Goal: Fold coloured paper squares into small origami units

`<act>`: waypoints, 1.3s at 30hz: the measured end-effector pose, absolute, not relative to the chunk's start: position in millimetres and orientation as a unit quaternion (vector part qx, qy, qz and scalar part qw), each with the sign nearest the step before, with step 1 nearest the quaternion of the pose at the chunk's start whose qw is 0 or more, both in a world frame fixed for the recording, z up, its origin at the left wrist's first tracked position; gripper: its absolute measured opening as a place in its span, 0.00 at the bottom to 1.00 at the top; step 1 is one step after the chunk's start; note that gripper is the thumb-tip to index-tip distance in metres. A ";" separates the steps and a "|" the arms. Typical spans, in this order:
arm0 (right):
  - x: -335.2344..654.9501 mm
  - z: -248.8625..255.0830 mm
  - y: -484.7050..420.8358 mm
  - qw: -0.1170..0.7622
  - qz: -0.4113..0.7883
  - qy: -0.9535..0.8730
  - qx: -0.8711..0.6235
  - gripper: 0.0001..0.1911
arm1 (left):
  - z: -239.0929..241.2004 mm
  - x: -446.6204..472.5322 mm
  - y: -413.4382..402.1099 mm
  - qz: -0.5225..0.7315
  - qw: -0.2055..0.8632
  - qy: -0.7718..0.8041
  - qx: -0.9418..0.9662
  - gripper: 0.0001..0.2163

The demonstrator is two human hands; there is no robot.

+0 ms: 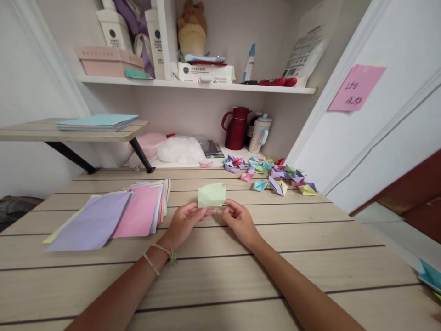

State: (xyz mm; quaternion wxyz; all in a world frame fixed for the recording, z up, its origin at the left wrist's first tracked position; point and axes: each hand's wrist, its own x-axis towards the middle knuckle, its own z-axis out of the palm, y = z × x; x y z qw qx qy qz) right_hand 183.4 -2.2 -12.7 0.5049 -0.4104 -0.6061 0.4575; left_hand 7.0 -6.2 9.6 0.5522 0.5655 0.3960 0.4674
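A pale green folded paper (211, 195) stands upright just above the wooden table (220, 266), near its middle. My left hand (185, 221) pinches its lower left edge, fingers closed. My right hand (237, 219) pinches the lower right edge in the same way. A thin bracelet sits on my left wrist. To the left of my hands lies a fanned stack of coloured paper sheets (113, 214), purple and pink on top.
Several folded origami pieces (272, 174) lie scattered at the far right of the table. A red jug (237, 128) and a cup (260, 133) stand at the back. A small raised shelf (69, 131) holds blue sheets. A pink note (356, 87) sticks on the right door.
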 end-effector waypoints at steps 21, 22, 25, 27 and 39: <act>182.8 -11.2 -1.8 0.553 0.486 -0.536 -0.413 0.23 | 7.8 6.0 -3.4 0.511 0.550 0.412 0.515 0.25; 182.8 -10.6 -2.0 0.546 0.484 -0.542 -0.417 0.21 | 7.4 6.0 -3.4 0.507 0.552 0.409 0.521 0.27; 183.0 -9.8 -2.7 0.530 0.456 -0.564 -0.439 0.15 | 5.6 6.2 -3.2 0.490 0.553 0.409 0.536 0.25; 183.1 -10.1 -2.9 0.529 0.436 -0.570 -0.452 0.14 | 4.5 6.3 -2.7 0.484 0.547 0.415 0.543 0.18; 182.5 -7.1 -6.1 0.526 0.528 -0.538 -0.394 0.14 | 4.4 6.2 -2.3 0.483 0.508 0.428 0.571 0.10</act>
